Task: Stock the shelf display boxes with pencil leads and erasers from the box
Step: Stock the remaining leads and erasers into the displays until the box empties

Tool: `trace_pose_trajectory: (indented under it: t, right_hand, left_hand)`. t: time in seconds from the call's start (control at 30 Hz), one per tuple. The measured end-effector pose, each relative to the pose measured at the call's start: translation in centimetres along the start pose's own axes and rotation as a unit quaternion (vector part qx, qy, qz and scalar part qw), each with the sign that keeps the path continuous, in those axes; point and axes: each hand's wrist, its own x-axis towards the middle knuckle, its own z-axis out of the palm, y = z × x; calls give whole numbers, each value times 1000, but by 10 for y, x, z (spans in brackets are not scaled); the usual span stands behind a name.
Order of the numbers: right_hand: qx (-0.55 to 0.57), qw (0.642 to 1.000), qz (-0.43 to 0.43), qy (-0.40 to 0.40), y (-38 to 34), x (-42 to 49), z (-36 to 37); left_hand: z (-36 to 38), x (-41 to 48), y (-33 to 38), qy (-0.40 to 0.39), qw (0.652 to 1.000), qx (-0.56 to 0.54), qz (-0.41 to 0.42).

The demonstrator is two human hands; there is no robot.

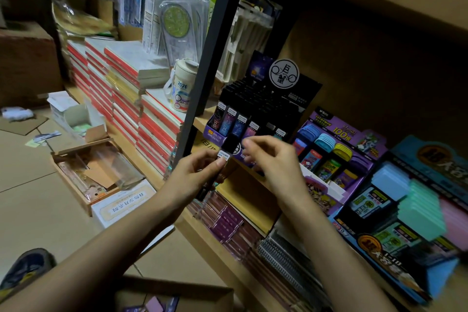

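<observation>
My left hand (200,172) grips a small stack of black pencil lead cases (229,145) just in front of the shelf edge. Beside it, my right hand (268,157) has its fingertips at the top of the stack; whether they pinch a case I cannot tell. Behind both hands stands the black and purple lead display box (258,109), with rows of dark cases in it. To its right sit a purple display box (339,149) of coloured cases and a blue display box (410,200) with pale blue and green packs. The cardboard supply box (177,296) lies at the bottom edge.
A black shelf upright (205,63) rises left of the display box. Stacked red-edged books (131,99) and a white cup (181,88) fill the left shelf. Open cartons (96,175) and scraps lie on the floor. My shoe (27,268) shows at bottom left.
</observation>
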Motion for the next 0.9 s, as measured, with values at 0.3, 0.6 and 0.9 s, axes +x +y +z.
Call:
trace_pose_trajectory:
  t: [0.3,0.6,0.9]
  right_hand:
    - [73,996,41,40,1,2,-18]
    - [-79,967,-94,221,-2,49,-62]
    - [-92,968,-119,202,8,58,-44]
  left_hand:
    - [21,16,0,-34,996,81,29]
    - [-2,67,-5,129,923,355,74]
    - [5,77,-16,147,917,362,83]
